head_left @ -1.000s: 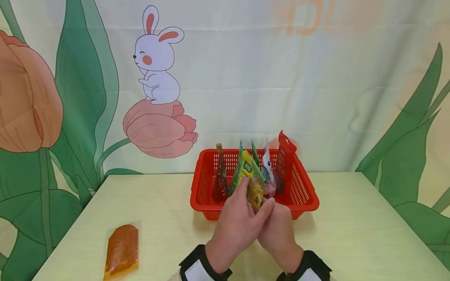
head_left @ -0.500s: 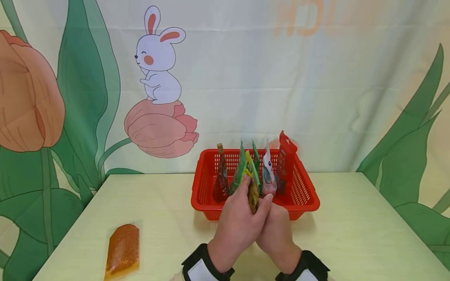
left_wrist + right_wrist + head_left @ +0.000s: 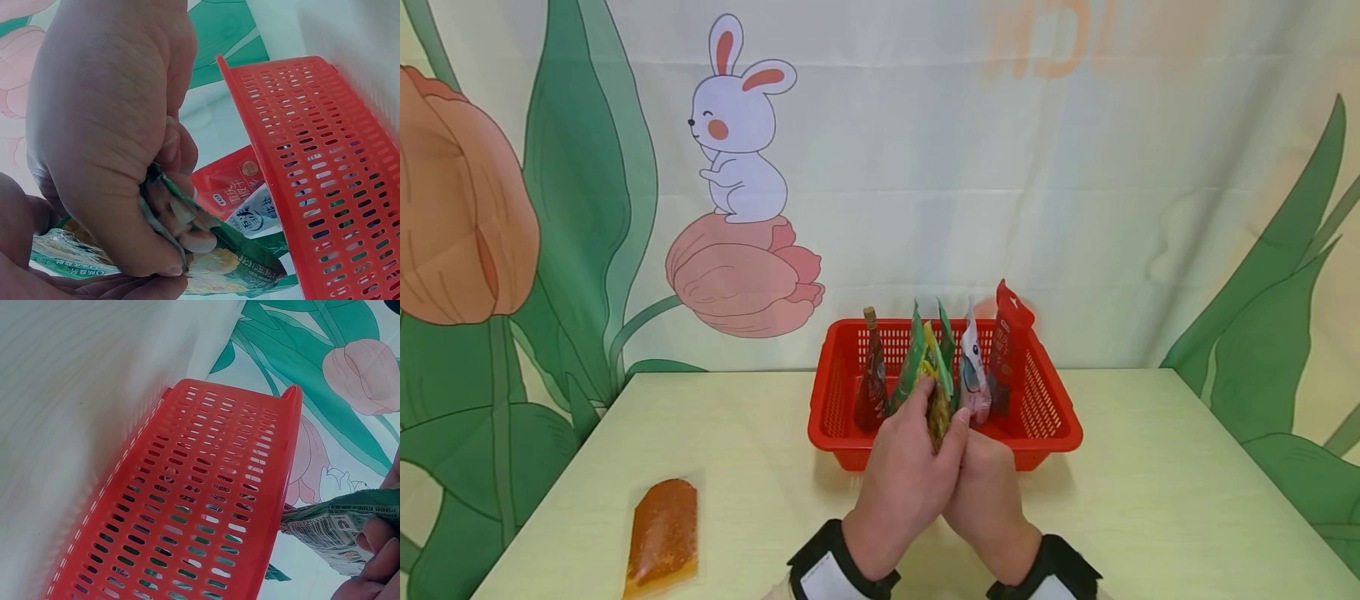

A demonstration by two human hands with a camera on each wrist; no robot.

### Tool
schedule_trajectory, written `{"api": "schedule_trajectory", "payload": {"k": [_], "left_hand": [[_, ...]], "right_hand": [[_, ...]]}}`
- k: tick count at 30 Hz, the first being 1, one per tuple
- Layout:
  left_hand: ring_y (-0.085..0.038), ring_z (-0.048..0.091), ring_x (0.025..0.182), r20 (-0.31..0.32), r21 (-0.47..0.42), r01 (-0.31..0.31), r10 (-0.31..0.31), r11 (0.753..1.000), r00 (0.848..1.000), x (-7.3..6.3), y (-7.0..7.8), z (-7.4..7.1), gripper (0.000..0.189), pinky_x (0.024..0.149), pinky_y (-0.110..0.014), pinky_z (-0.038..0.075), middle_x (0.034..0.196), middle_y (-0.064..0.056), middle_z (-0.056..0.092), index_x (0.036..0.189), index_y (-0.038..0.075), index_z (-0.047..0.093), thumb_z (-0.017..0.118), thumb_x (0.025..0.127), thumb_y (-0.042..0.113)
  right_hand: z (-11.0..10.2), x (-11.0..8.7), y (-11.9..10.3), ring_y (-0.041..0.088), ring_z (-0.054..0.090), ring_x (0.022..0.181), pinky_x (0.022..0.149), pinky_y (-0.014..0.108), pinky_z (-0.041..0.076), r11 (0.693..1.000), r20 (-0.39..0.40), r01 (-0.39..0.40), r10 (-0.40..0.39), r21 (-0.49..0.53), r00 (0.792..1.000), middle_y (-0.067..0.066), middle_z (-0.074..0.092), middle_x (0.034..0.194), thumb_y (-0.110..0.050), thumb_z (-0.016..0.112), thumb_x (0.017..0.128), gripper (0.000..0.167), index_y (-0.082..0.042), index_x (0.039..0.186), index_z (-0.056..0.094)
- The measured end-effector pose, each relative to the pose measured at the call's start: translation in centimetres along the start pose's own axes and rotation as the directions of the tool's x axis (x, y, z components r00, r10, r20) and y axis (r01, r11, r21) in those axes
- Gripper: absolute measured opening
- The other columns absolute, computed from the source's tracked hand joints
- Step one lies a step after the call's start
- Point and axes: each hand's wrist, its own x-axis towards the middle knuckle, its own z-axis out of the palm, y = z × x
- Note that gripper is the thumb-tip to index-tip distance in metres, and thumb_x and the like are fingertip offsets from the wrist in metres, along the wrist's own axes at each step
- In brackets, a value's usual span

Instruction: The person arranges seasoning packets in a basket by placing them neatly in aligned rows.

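Note:
Both hands meet at the basket's front rim in the head view, around a green and yellow snack bag [image 3: 938,418] that stands nearly edge-on. My left hand [image 3: 904,471] grips its left side, with the index finger stretched along it. The right hand [image 3: 988,487] holds the lower part, mostly hidden behind the left thumb. In the left wrist view, fingers pinch the crumpled edge of the bag [image 3: 215,269]. Curled fingertips press on the printed bag [image 3: 331,531] at the right of the right wrist view. Behind is the red basket [image 3: 1048,396].
Inside the basket stand a dark red bottle [image 3: 871,379] with a cork-like top, green bags, a white and pink bag [image 3: 973,375] and a red bag [image 3: 1009,350]. Packaged bread [image 3: 662,537] lies on the table [image 3: 752,475] at left. A printed cloth [image 3: 910,183] hangs behind.
The snack bag has turned from showing its front face to standing nearly edge-on. The hands have drawn slightly closer, and the left thumb has shifted a little left. The basket stays put.

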Motion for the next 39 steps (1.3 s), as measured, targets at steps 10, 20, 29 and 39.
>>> {"api": "schedule_trajectory", "payload": {"k": [10,20,29,39], "left_hand": [[-0.032,0.06,0.134,-0.023,0.032,0.005,-0.005,0.999,1.0,0.1,0.0,-0.2,0.067,0.104,-0.053,0.051,0.147,-0.012,0.06,0.155,0.008,0.042,0.06,0.102,0.043],[-0.031,0.069,0.12,-0.054,0.087,-0.025,0.03,0.996,0.998,0.4,-0.2,-0.2,0.055,0.096,-0.051,0.057,0.134,-0.013,0.068,0.148,0.007,0.052,0.06,0.103,0.038],[-0.028,0.073,0.113,-0.08,0.115,-0.073,0.082,0.991,0.993,0.5,-0.4,-0.4,0.044,0.092,-0.046,0.06,0.126,-0.013,0.073,0.141,0.005,0.059,0.061,0.103,0.026],[-0.026,0.077,0.101,-0.113,0.16,-0.116,0.135,0.98,0.984,0.5,-0.8,-0.9,0.031,0.08,-0.04,0.063,0.114,-0.012,0.077,0.128,0.007,0.068,0.059,0.104,0.025]], "right_hand": [[0.3,-0.1,-0.4,0.018,0.074,0.067,0.065,0.031,0.062,0.992,-0.028,0.093,-0.095,-0.084,0.995,0.011,0.077,0.079,-0.009,0.088,0.076,0.026,0.001,0.096,0.074],[0.2,-0.2,-0.8,0.017,0.074,0.067,0.064,0.027,0.061,0.987,0.031,0.102,-0.099,-0.124,0.995,0.005,0.076,0.076,-0.018,0.09,0.076,0.029,-0.003,0.098,0.076],[0.3,0.0,-1.0,0.01,0.068,0.062,0.062,0.02,0.058,0.987,0.04,0.125,-0.121,-0.101,0.992,-0.004,0.067,0.064,-0.018,0.09,0.076,0.026,-0.008,0.095,0.075],[0.3,0.0,-1.1,-0.001,0.055,0.057,0.057,0.012,0.051,0.996,0.067,0.089,-0.088,-0.01,0.994,-0.008,0.064,0.062,-0.012,0.088,0.075,0.018,-0.015,0.079,0.07]]}}
